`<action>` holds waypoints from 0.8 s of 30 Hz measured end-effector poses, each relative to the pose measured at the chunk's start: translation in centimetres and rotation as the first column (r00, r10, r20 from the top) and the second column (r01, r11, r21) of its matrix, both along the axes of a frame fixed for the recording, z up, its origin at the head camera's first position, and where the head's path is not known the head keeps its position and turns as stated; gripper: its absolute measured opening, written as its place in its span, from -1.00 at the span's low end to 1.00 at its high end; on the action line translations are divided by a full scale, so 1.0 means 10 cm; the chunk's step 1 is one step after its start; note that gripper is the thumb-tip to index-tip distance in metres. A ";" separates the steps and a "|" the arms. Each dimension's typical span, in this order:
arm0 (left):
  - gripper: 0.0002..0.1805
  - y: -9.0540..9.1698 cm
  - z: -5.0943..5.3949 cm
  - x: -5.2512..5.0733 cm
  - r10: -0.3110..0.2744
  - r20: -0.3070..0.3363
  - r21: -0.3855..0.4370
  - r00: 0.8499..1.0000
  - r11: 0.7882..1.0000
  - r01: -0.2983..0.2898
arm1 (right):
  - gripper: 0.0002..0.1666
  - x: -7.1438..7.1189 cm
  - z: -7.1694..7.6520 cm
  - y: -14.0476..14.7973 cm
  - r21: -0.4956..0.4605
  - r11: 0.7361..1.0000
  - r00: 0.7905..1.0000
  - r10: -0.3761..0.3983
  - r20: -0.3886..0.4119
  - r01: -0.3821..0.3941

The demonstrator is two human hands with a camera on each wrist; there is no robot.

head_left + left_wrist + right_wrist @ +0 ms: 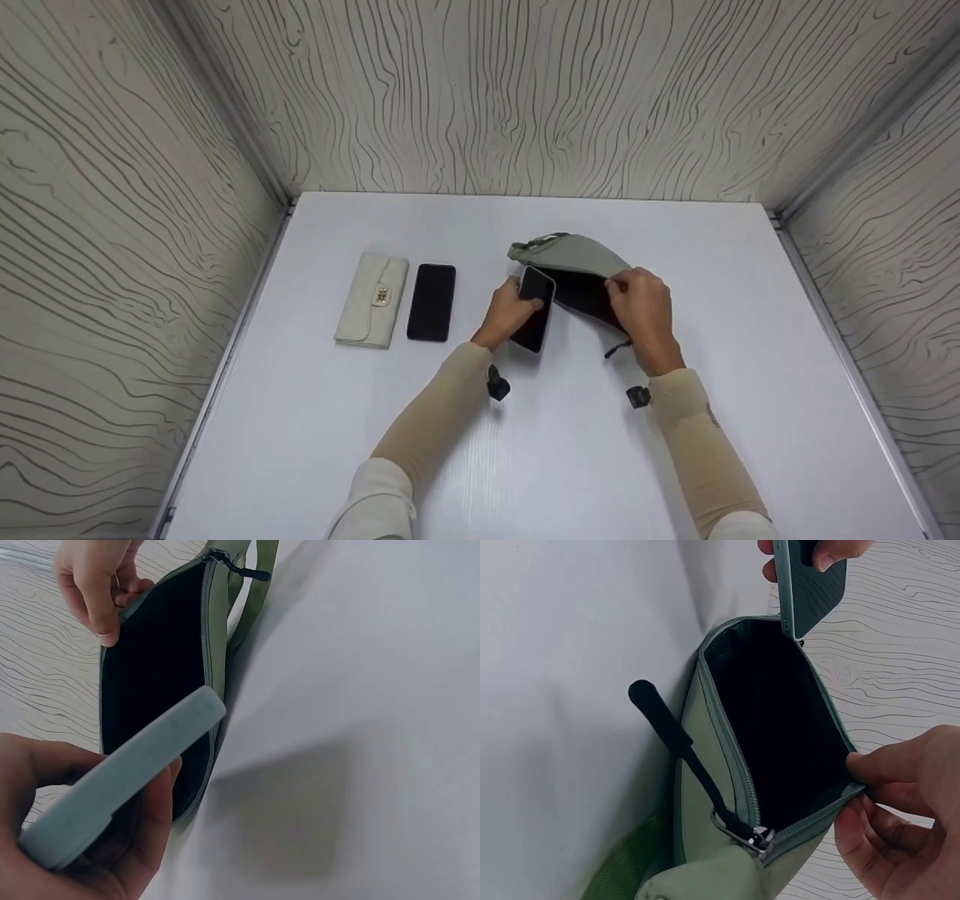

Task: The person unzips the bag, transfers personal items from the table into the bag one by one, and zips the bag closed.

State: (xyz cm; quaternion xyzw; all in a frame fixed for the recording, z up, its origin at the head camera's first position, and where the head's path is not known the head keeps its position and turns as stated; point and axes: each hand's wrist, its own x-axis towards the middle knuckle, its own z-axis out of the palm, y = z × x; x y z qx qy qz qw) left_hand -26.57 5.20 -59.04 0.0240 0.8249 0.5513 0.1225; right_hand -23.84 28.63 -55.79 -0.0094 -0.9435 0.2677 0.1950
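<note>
A green zippered bag (577, 253) lies on the table with its mouth gaping and its dark inside showing. My right hand (643, 309) pinches the upper edge of the bag's opening between thumb and fingers, as the right wrist view also shows. In my left hand (510, 311) is a phone (538, 330) with a dark screen and a pale case (127, 772), gripped by its sides and tilted. One end of the phone is right at the bag's mouth. A black zipper pull (664, 720) hangs at the near end of the zip.
Left of the hands, a second black phone (432, 302) lies flat beside a cream wallet (372, 301) with a gold clasp. Everything rests on a white table (525, 465). Wood-patterned panels (480, 97) stand at the back and both sides.
</note>
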 end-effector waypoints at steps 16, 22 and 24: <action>-0.32 0.09 -0.03 -0.03 0.028 0.050 0.064 0.998 0.997 -0.031 | -0.83 0.01 0.03 0.00 0.021 1.000 1.000 0.015 -0.019 -0.014; -0.35 0.14 -0.02 -0.03 0.043 0.052 0.063 0.998 0.997 -0.046 | -0.82 0.02 0.03 -0.01 0.007 1.000 1.000 0.016 -0.009 -0.016; -0.38 0.16 -0.01 -0.02 0.043 0.050 0.065 0.998 0.997 -0.046 | -0.82 0.02 0.03 -0.02 0.005 1.000 1.000 0.018 -0.018 -0.018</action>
